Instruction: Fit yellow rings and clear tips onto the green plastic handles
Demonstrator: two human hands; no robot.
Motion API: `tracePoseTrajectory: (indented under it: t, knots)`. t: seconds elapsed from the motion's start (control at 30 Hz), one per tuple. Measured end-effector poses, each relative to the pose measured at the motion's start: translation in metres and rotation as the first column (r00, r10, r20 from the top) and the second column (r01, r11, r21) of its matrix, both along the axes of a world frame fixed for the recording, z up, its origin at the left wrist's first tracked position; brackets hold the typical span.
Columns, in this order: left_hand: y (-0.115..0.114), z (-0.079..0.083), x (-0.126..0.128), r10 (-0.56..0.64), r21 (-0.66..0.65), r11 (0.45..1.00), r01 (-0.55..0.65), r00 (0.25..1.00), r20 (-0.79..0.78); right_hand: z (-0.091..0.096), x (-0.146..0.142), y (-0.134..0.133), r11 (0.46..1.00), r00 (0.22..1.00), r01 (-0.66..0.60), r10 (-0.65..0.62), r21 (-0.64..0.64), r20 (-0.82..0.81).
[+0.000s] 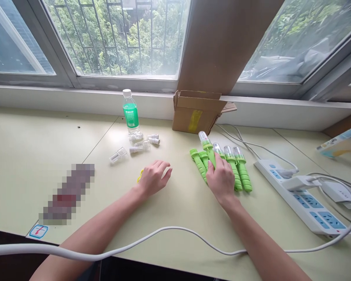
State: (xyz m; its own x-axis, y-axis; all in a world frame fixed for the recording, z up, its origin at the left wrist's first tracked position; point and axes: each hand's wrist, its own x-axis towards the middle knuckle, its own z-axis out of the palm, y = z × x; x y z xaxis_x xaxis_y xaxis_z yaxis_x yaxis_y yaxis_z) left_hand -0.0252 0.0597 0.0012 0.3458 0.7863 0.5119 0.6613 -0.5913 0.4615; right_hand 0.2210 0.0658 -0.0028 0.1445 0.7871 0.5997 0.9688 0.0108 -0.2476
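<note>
Green handles with clear tips lie in a row on the surface, right of centre, just left of a white power strip. Right hand rests on the row, fingers closed round one raised handle. Left hand lies loosely curled, palm down, over a small yellow piece; whether it grips it I cannot tell. Loose clear caps sit by a bottle farther off

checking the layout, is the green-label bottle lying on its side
No, the bottle stands upright on the table.
</note>
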Motion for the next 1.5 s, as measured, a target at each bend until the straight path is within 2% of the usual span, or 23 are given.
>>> tracePoseTrajectory:
  t: [0.27,0.7,1.07,1.5]
  knots:
    - [-0.001,0.001,0.002,-0.009,-0.016,1.000,0.009,0.999,0.037,-0.006,-0.004,0.001,0.998,0.996,-0.066,0.066,0.001,-0.055]
    - [-0.001,-0.004,0.003,0.048,0.080,0.996,-0.037,0.989,-0.137,0.000,-0.016,-0.006,0.994,0.922,-0.102,0.082,-0.034,-0.378]
    - [-0.003,-0.001,0.005,0.044,0.094,0.995,-0.026,0.980,-0.194,-0.001,-0.024,-0.009,0.984,0.898,-0.175,0.150,-0.025,-0.414]
    - [-0.004,0.002,0.005,0.018,-0.005,1.000,-0.020,0.958,-0.286,-0.002,-0.030,-0.013,0.966,0.831,-0.257,0.227,0.010,-0.507]
